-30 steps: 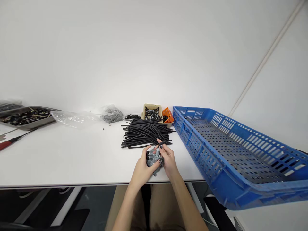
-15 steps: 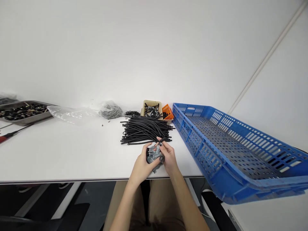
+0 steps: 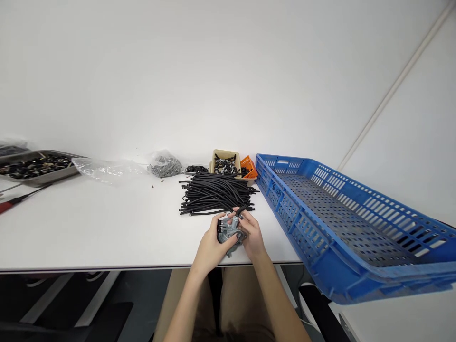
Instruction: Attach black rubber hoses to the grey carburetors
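Observation:
A grey metal part [image 3: 229, 231] with a black fitting on its left side is held near the table's front edge. My left hand [image 3: 213, 241] grips it from the left, thumb across its front. A short black rubber piece [image 3: 241, 209] stands at the top of the metal part, curving up to the right. The fingers of my right hand [image 3: 251, 233] are closed around the base of that black piece. Just beyond both hands lies a pile of black hoses [image 3: 215, 192].
A large blue crate [image 3: 302, 213] stands at the right. Behind the hoses are a cream bin [image 3: 213, 162] and an orange basket [image 3: 251, 166]. Farther left are a bag of grey parts [image 3: 164, 166], clear plastic [image 3: 107, 170], a metal tray [image 3: 46, 179] and a red-handled tool [image 3: 6, 206].
My right fingers have shifted slightly down the black rubber piece, and more of it shows above the metal part. My left hand keeps its grip.

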`<state>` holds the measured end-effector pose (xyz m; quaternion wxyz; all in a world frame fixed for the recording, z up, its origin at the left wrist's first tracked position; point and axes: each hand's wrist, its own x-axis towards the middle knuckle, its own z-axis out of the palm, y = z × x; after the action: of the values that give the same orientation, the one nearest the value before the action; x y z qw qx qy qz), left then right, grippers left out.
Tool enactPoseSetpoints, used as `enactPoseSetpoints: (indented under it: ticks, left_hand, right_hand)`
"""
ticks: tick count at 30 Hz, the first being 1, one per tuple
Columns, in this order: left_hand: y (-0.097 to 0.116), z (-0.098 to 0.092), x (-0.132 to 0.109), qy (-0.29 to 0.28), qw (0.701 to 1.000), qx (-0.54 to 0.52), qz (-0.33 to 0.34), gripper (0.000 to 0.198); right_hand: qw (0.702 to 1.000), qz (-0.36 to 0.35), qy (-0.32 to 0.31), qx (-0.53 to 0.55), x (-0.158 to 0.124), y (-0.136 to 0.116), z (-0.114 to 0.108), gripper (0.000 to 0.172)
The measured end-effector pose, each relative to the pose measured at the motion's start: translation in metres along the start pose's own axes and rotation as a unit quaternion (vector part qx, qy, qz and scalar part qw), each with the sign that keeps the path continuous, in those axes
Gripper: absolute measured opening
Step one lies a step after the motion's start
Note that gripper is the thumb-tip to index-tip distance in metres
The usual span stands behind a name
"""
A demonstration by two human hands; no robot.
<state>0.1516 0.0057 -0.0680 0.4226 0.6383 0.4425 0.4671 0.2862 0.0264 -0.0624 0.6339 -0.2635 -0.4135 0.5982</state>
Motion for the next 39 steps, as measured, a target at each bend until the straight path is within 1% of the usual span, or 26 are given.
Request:
enactPoseSetpoints:
  ticks: [3, 9, 15, 21, 23, 26, 31, 33, 37, 39]
  left_hand:
    - [-0.0003, 0.0004, 0.0007, 0.006, 1.0, 0.001, -0.001, 0.057]
    - [-0.0017, 0.0008, 0.002, 0.014, 1.0, 0.009, -0.005, 0.056]
    - [-0.0006, 0.0013, 0.0014, 0.017, 1.0, 0.012, -0.006, 0.054]
    - [0.0035, 0.0012, -0.0007, 0.009, 1.0, 0.003, -0.001, 0.054]
    - [0.0033, 0.0012, -0.0003, 0.009, 1.0, 0.0, 0.004, 0.054]
    - [0.0027, 0.0012, 0.0006, 0.01, 1.0, 0.002, 0.006, 0.053]
    - [0.0037, 0.0009, 0.0, 0.011, 1.0, 0.008, -0.008, 0.054]
    - [0.0036, 0.0009, -0.0004, 0.012, 1.0, 0.008, -0.007, 0.054]
    - [0.0016, 0.0014, -0.0006, 0.017, 1.0, 0.012, -0.005, 0.052]
    - [0.0017, 0.0016, -0.001, 0.022, 1.0, 0.012, -0.002, 0.052]
  right_hand:
    - [1.0, 0.006, 0.0, 0.001, 0.0001, 0.0, -0.0015, 0.035]
    - [0.999, 0.033, 0.04, 0.008, 0.0047, 0.0056, -0.0024, 0.049]
    - [0.997, 0.028, 0.065, 0.016, 0.0053, 0.0088, -0.0018, 0.039]
    - [0.999, 0.029, 0.03, 0.029, 0.0018, 0.0055, -0.0019, 0.035]
    - [0.999, 0.028, 0.027, 0.032, 0.0009, 0.0056, -0.002, 0.035]
    - [0.998, 0.028, 0.04, 0.032, 0.0007, 0.0074, -0.0025, 0.035]
    - [0.998, 0.021, 0.059, 0.03, 0.0011, 0.0084, -0.0013, 0.031]
    - [0.996, 0.035, 0.057, 0.05, 0.0007, 0.0069, 0.0001, 0.033]
    - [0.991, 0.098, 0.065, 0.07, 0.0, 0.0044, 0.0024, 0.044]
    - [0.988, 0.111, 0.07, 0.078, -0.0004, 0.0042, 0.0026, 0.043]
